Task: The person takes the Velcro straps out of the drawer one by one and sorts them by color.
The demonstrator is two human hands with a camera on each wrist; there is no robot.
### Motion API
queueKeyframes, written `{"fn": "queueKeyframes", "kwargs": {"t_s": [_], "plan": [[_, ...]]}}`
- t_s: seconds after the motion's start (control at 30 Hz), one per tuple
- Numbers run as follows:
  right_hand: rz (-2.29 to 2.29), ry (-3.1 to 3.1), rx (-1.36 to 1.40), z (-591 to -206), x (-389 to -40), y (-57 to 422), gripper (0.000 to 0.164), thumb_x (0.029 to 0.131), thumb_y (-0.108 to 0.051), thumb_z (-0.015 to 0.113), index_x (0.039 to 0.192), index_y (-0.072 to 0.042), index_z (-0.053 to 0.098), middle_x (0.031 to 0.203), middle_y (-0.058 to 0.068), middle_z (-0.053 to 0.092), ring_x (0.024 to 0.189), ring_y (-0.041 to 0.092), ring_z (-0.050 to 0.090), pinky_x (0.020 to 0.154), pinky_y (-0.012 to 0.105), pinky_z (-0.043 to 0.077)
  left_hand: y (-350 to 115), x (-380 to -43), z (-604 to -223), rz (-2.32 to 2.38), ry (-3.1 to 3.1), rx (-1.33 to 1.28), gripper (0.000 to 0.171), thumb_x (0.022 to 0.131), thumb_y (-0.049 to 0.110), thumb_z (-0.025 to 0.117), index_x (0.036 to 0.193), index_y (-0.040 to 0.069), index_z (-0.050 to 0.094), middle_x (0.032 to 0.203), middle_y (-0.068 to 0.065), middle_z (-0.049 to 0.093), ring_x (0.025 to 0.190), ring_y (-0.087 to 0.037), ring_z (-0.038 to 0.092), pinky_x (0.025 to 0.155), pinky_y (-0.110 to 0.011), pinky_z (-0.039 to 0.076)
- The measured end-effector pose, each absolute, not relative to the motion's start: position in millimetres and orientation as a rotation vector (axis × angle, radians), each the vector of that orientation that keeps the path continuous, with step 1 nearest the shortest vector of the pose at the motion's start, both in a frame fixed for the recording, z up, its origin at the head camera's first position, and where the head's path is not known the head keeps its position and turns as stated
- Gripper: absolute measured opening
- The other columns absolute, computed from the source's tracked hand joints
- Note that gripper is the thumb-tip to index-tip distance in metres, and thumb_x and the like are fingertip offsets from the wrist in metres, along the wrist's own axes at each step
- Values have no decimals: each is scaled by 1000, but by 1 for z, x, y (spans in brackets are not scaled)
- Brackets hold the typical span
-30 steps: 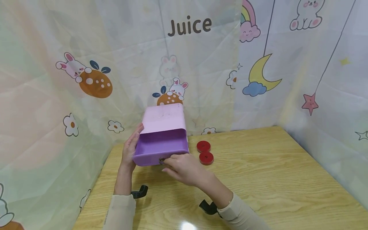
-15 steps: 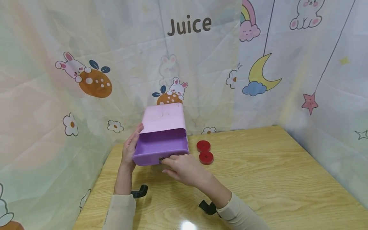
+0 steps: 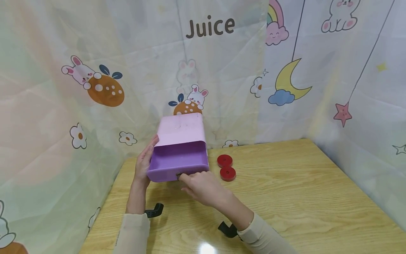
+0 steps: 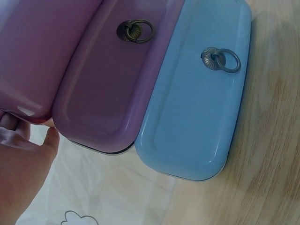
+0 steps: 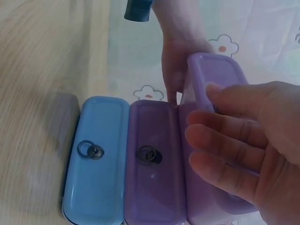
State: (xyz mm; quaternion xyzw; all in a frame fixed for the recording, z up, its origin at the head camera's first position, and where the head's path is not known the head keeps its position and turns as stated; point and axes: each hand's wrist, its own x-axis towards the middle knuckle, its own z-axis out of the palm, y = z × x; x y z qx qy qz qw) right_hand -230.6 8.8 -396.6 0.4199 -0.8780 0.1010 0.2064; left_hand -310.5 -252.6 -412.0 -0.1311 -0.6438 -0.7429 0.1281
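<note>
A small drawer cabinet has a pale pink top (image 3: 182, 129). Its uppermost purple drawer (image 3: 177, 173) is pulled out, with nothing showing inside. My left hand (image 3: 143, 165) rests along the cabinet's left side, fingers straight. At the drawer's front, my right hand (image 3: 203, 187) has its fingertips on the metal ring pull (image 3: 179, 175), which it grips with bent fingers. The right wrist view shows the pull mostly hidden by those fingers. Below are a closed purple drawer (image 5: 154, 187) and a closed blue drawer (image 5: 96, 187), each with a hanging ring pull.
Two red discs (image 3: 227, 173) with small centre holes lie side by side on the wooden table (image 3: 285, 190), right of the cabinet. A printed cloth (image 3: 133, 70) hangs close behind. Black camera mounts (image 3: 154, 210) stick out at both wrists.
My right fingers shift slightly at the ring pull, and the thumb tucks further under. The drawer stays out by about the same amount. My left hand keeps its place.
</note>
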Motion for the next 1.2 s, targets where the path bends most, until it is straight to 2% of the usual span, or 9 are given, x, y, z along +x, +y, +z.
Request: {"fn": "queueKeyframes", "kwargs": {"t_s": [0.2, 0.33, 0.47, 0.6, 0.7, 0.9, 1.2], "plan": [[316, -2340, 1109, -402, -233, 3, 13, 99, -25, 72, 99, -23, 59, 67, -13, 57, 53, 3, 46, 43, 19, 29, -251, -310, -412, -2181, -1849, -386, 60, 111, 50, 39, 153, 8, 50, 167, 3, 40, 159, -15, 26, 132, -45, 12], [373, -2232, 1101, -406, -237, 0, 12, 99, -22, 71, 94, -23, 60, 68, -15, 60, 53, 1, 44, 44, 16, 29, -251, -309, -411, -2168, -1851, -392, 64, 110, 54, 37, 153, 8, 51, 167, 3, 40, 158, -15, 27, 132, -45, 13], [468, -2158, 1123, -409, -243, -1, 12, 95, -23, 77, 96, -21, 65, 76, -15, 69, 58, 1, 56, 48, 17, 43, -251, -309, -410, -2171, -1837, -414, 66, 110, 54, 37, 154, 6, 49, 168, 1, 39, 158, -16, 27, 132, -44, 12], [622, -2137, 1137, -409, -249, -1, 6, 97, -21, 75, 98, -18, 70, 85, -11, 75, 69, 2, 65, 60, 20, 53, -250, -310, -410, -2203, -1800, -441, 66, 111, 51, 38, 154, 1, 46, 168, -2, 37, 159, -17, 26, 132, -42, 11], [761, -2138, 1143, -408, -253, 0, 5, 100, -21, 72, 98, -16, 71, 85, -9, 75, 68, 0, 60, 61, 15, 50, -249, -310, -410, -2222, -1791, -433, 65, 111, 49, 39, 154, 1, 46, 168, -2, 38, 159, -17, 26, 132, -42, 12], [1103, -2094, 1189, -410, -264, -1, 5, 99, -15, 72, 96, -12, 70, 71, -5, 66, 57, -4, 44, 53, 10, 37, -250, -310, -413, -2187, -1811, -420, 58, 113, 41, 39, 154, 1, 47, 168, -3, 39, 159, -18, 26, 132, -42, 13], [1204, -2049, 1173, -410, -274, -4, 5, 102, -12, 68, 97, -10, 68, 71, -4, 66, 56, -4, 47, 51, 12, 41, -252, -312, -416, -2194, -1800, -448, 59, 113, 41, 42, 154, -2, 45, 168, -5, 38, 159, -19, 25, 132, -39, 15]]}}
